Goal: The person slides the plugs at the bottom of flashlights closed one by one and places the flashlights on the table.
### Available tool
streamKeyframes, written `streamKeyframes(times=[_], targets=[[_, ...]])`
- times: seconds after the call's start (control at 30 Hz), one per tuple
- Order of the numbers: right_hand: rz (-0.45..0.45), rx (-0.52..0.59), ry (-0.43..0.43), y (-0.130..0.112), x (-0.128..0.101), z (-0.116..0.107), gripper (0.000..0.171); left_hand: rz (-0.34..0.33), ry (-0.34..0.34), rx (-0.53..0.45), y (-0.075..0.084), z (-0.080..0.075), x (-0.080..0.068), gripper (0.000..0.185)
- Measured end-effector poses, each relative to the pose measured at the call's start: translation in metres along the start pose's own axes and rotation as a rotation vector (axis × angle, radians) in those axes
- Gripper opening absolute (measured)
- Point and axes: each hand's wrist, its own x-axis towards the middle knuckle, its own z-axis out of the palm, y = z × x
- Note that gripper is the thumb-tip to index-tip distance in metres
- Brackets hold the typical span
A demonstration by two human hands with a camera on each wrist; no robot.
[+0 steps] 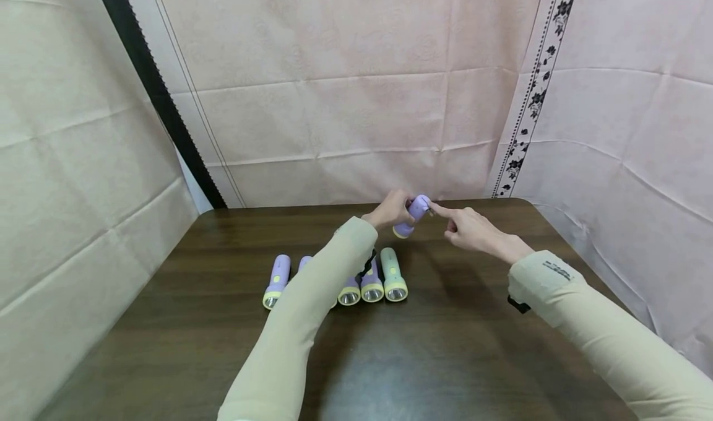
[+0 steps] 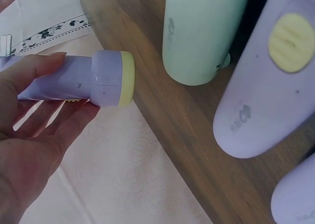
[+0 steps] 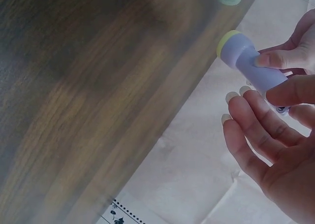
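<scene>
Lilac torch (image 1: 413, 215) lifted above table (image 1: 445, 359), centre of the head view.
Clamped round the barrel by left hand (image 1: 392, 209); right hand (image 1: 473, 230) loose, forefinger out at the tail end (contact hard to tell). Best held level, pressed lightly, clear of the row of torches (image 1: 364, 282) below. Yellow lens ring (image 2: 127, 79) plain only from the wrists; row count only from the head.

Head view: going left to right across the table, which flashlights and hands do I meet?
Leftmost purple flashlight → green flashlight → purple flashlight gripped by the left hand → right hand. Those the left sleeve crosses are left out.
</scene>
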Motion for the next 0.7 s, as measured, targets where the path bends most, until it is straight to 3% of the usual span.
streamKeyframes(times=[0.37,0.7], targets=[[0.004,0.006,-0.017,-0.0016,0.0007,-0.0013,0.074,0.025,-0.008,0.043,0.0038,0.0003,-0.0015,0.026],[-0.023,0.034,0.037,-0.001,-0.0005,0.0,0.074,0.023,-0.06,0.008,0.0094,0.0,-0.0027,0.03]])
